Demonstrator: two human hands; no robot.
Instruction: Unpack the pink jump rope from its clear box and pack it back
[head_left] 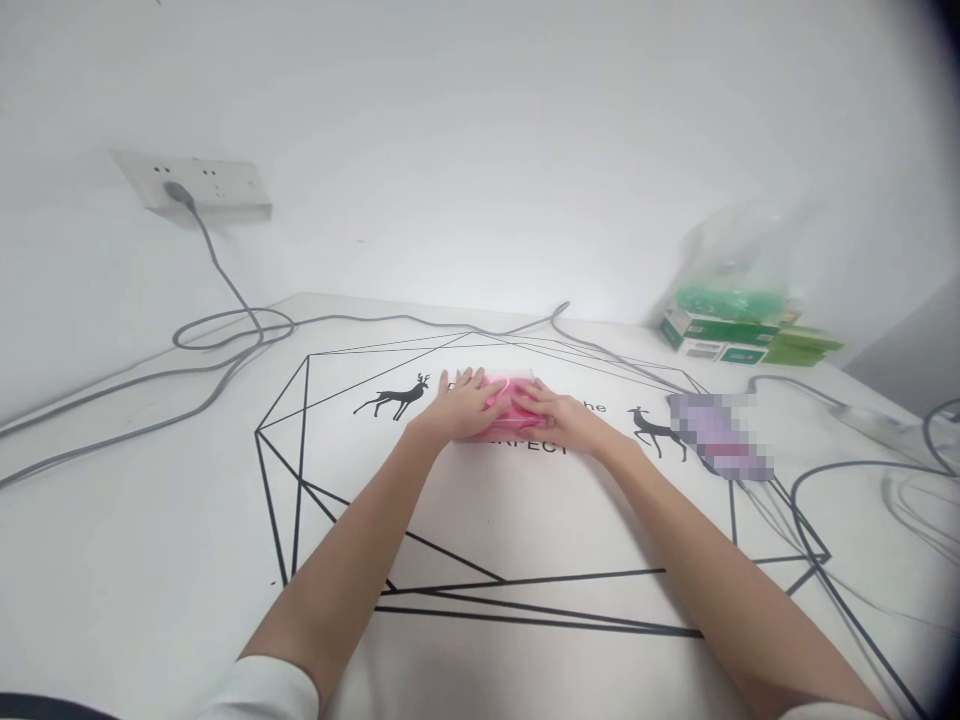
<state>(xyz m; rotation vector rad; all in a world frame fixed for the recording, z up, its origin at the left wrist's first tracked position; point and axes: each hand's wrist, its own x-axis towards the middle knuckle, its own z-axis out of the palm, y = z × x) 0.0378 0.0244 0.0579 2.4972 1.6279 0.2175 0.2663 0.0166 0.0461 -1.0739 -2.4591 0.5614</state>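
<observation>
Two white sleeves [259,690] come in over the table's near edge, the right one barely showing, with two bare forearms reaching from them toward the middle of the table [150,540]. One dark strip [52,705] shows at the lower left, too little of it to name.

Both hands meet at one pink packet [501,418], which lies on the table's middle, somewhat nearer the back edge than the near one. On its left side, the left hand [466,408] lies palm down, fingers spread over the top; the right hand [555,412] does the same from the right side. Their fingertips come close together over the packet; whether either hand grips it, I cannot tell.

Two black deer [394,398] are printed on the table, one on each side of the packet, inside a pattern of black lines. Printed letters [544,449] are partly covered.

Toward the right edge lies one blurred purple thing [720,435], with several cords beyond it. At the back right corner are green-and-white boxes [720,335], at least two, under one clear bag [739,260].

Above the left edge, one socket plate [225,185] on the wall takes one plug [178,192], whose gray cord [214,255] drops to the table and loops there.
</observation>
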